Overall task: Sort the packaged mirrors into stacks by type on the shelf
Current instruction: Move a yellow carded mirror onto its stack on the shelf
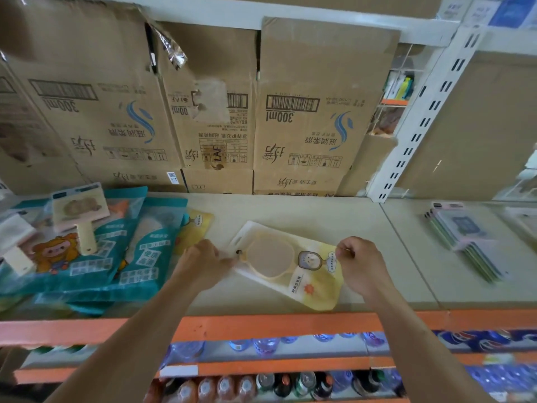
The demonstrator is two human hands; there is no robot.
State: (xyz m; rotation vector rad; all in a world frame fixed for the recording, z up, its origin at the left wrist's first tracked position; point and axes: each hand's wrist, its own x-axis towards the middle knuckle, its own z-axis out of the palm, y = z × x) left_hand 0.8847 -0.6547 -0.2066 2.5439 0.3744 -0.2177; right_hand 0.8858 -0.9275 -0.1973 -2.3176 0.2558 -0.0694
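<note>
Over on the left of the shelf point(290, 207) there's a messy teal pile point(96, 257) of packs with a cream mirror point(80, 216) lying on top, and a yellow pack point(194, 228) peeking out just beside it. My left hand point(200, 263) is pinching the left end of the yellow mirror pack point(287, 263), which lies flat mid-shelf, and my right hand point(360, 263) is pinching its right edge. Far right, well apart, sits a fanned stack point(465, 242) of flat packs. Boxes point(203, 112) line the back.
</note>
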